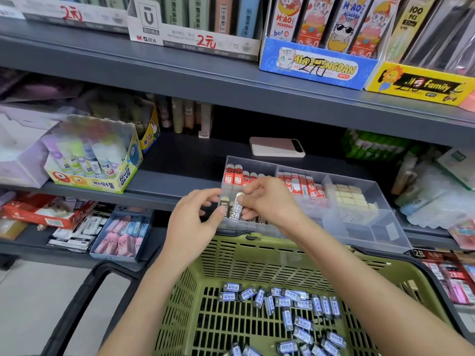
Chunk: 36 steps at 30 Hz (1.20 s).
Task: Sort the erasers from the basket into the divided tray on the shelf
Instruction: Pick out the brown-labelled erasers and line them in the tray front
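The 2B eraser (pixel 237 208) was standing upright at the near-left compartment of the divided tray (pixel 365 231), mid-frame, pinched near its top by the right hand (pixel 267 201), whose fingers (pixel 246 199) were curled around it. Looked to me like a light, firm little block in a glossy sleeve. It wouldn't break, but it's probably a bit slick, so I'd grab it by the long sides rather than the end caps. The left hand (pixel 195 222) sat at the tray's left corner with its fingers bent. I honestly couldn't tell if it was gripping anything or just steadying the row. That slot seemed tight, with dark-sleeved erasers already standing in it and thin clear dividers on each side, so a sideways nudge could tip the neighbours. The red erasers (pixel 237 176) and cream erasers (pixel 349 195) filled the compartments behind, while the near-right sections looked mostly free. The tray's front edge seemed to hang just past the shelf (pixel 174 160), right above the rim of the green basket (pixel 231 265). Plenty of blue-labelled erasers (pixel 295 307) were loose on the basket's floor at the bottom of the frame.
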### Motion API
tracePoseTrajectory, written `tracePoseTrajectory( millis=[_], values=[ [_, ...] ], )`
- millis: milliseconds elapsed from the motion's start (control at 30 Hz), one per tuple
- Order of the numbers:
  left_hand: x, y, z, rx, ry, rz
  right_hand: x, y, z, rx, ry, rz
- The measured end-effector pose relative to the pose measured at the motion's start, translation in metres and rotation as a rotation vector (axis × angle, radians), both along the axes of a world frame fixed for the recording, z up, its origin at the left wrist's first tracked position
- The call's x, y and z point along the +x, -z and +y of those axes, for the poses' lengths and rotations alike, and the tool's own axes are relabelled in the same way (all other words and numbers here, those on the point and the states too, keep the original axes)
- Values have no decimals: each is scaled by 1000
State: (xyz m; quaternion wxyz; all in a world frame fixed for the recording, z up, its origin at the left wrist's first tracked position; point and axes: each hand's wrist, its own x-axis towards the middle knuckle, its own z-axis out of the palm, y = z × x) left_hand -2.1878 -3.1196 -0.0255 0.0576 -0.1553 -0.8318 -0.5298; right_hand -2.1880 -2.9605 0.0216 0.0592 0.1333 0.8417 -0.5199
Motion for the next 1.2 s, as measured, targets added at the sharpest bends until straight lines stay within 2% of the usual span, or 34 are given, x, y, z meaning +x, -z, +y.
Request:
tracePoseTrajectory(
  millis=[133,367,433,567,633,700,833,900,1000,1200],
  values=[
    [-2,1,0,-28,2,29,-3,5,-7,106,-22,8],
    [-4,3,-1,-38,7,16,1,9,-14,461,-95,111],
    [-5,1,-1,-32,14,-1,11,5,-12,510,-84,212],
    [-4,-4,-1,-40,22,-26,58,-3,1,386,-34,549],
    [0,-5,-1,-58,15,-39,93,5,11,307,-42,634],
    [7,-6,-2,-87,20,-40,128,27,20,267,-80,585],
    [30,-8,-18,-237,39,16,173,93,24,256,-191,171],
    [44,-8,-32,-336,41,53,186,127,14,308,-356,56],
    [70,-5,-54,-407,36,73,192,171,-12,411,-621,14],
    [112,5,-82,-423,53,92,168,218,-56,606,-1032,87]
  ],
)
